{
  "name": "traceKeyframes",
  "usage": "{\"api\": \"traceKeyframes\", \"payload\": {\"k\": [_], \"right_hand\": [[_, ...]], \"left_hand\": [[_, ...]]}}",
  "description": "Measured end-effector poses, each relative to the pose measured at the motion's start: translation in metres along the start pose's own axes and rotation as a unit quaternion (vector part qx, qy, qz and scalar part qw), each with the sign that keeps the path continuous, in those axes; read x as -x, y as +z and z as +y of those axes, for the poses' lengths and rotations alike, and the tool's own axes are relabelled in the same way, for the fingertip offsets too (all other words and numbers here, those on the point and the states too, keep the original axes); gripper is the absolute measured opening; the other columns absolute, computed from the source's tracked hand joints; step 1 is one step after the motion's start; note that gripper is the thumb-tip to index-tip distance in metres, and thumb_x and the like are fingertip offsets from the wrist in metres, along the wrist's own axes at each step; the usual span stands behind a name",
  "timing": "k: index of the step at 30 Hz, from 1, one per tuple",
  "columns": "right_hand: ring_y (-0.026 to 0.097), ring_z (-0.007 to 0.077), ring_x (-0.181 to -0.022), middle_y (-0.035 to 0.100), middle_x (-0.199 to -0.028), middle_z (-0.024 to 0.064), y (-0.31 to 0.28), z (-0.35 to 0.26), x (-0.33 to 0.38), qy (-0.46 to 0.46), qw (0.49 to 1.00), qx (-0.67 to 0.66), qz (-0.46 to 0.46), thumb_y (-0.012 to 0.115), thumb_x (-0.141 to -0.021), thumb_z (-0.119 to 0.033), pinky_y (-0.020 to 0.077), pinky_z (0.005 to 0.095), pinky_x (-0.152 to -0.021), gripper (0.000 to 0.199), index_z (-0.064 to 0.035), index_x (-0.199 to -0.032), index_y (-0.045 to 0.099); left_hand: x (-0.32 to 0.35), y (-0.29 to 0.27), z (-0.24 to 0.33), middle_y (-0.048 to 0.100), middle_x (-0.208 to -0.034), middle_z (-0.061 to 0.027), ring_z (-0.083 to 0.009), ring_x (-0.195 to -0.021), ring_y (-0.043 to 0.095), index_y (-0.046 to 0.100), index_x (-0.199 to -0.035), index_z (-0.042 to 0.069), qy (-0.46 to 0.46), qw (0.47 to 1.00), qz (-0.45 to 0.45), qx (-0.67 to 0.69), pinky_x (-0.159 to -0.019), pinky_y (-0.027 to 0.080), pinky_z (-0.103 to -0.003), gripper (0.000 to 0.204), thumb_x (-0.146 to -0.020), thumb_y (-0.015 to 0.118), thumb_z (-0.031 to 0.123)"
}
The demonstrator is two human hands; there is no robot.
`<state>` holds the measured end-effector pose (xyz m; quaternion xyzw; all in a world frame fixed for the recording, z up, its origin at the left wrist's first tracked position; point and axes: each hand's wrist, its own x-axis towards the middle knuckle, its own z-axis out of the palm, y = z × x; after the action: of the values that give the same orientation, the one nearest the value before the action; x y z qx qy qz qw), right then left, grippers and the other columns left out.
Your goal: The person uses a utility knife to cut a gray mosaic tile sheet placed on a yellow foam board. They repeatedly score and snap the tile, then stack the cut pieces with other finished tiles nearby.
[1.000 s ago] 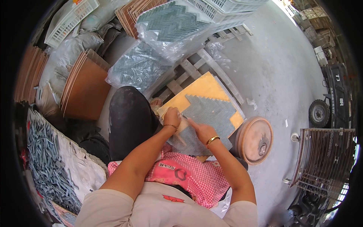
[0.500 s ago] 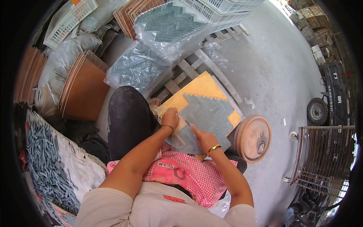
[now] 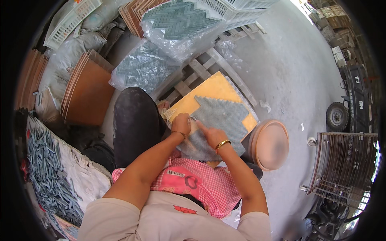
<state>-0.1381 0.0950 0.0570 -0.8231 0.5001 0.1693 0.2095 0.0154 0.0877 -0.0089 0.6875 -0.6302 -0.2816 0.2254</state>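
A grey-green mosaic tile sheet (image 3: pixel 223 116) with stepped edges lies mesh side up on a yellow board (image 3: pixel 209 86) in front of me. Loose white mesh reaches past its left and near edges. My left hand (image 3: pixel 181 124) is closed on the mesh at the sheet's left edge. From the right, my right hand (image 3: pixel 215 137) grips a thin knife-like tool (image 3: pixel 192 119), its index finger stretched along it. The tool's tip is close beside my left fingers; its handle is mostly hidden in my palm.
A round orange-brown tub (image 3: pixel 271 144) stands right of the board. Wooden pallets (image 3: pixel 193 76) lie beyond it, near plastic-wrapped herringbone tile stacks (image 3: pixel 181 20). Brown boards (image 3: pixel 86 88) lean at left, above a heap of loose tile strips (image 3: pixel 50 172). A cart (image 3: pixel 348 166) is at far right.
My right hand has moved up and left along the mesh, bringing the tool up to my left fingers. The left hand keeps its hold with little movement.
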Motion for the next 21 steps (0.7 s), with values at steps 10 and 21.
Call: {"api": "traceKeyframes", "payload": {"k": [10,21], "right_hand": [[0.057,0.0276,-0.061,0.056,-0.073,0.0139,0.006,-0.007,0.022,0.036,0.999,0.010,0.014,0.041,-0.078,-0.005,0.0470,0.0369,-0.054,0.060,-0.0286,-0.129,0.021],[0.057,0.0291,-0.061,0.056,-0.074,0.0156,0.018,-0.006,0.028,0.048,0.998,0.003,0.032,0.044,-0.077,-0.007,0.0467,0.0377,-0.053,0.061,-0.0290,-0.129,0.021]], "left_hand": [[0.000,-0.003,0.002,0.053,-0.076,-0.0154,-0.0334,-0.074,0.052,0.056,-0.072,0.005,-0.008,0.999,-0.002,0.042,-0.066,0.042,-0.040,0.006,-0.066,0.056,0.006],[-0.002,0.000,-0.005,0.053,-0.075,-0.0156,-0.0337,-0.073,0.053,0.055,-0.072,0.005,-0.002,0.999,0.005,0.042,-0.065,0.042,-0.041,0.006,-0.067,0.054,0.008]]}}
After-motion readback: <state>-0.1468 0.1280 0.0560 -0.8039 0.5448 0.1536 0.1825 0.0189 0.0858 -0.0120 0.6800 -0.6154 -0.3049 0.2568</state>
